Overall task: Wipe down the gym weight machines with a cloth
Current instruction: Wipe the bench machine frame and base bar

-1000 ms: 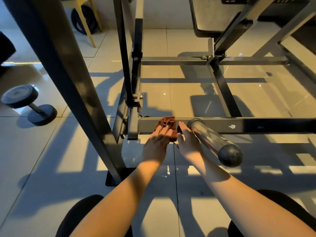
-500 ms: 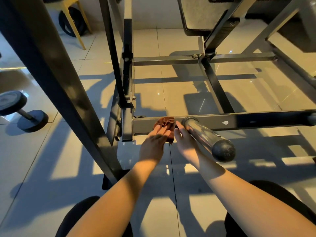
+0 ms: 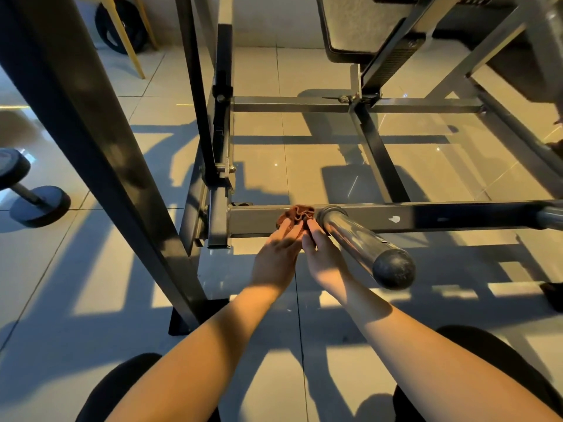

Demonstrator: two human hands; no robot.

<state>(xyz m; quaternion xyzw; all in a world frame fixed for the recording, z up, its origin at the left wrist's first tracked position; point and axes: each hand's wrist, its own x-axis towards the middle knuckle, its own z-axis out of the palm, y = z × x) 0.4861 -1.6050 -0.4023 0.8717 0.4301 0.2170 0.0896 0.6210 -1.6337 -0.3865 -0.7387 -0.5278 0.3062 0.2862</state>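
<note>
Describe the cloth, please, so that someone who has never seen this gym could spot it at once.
Find the dark horizontal crossbar low across the middle of the view, where a chrome peg juts toward the camera. Just left of the peg's base, the left hand and right hand touch a bunched cloth on the bar. It is the only soft, crumpled, rust-brown thing among hard metal.

I see a small rust-brown cloth (image 3: 297,215), all bunched up, pressed on the front of the machine's low dark crossbar (image 3: 426,219), just left of the shiny peg (image 3: 356,240). Peg sticks out toward me w/ a round black cap. Small white chip on the bar, right of the peg.
</note>
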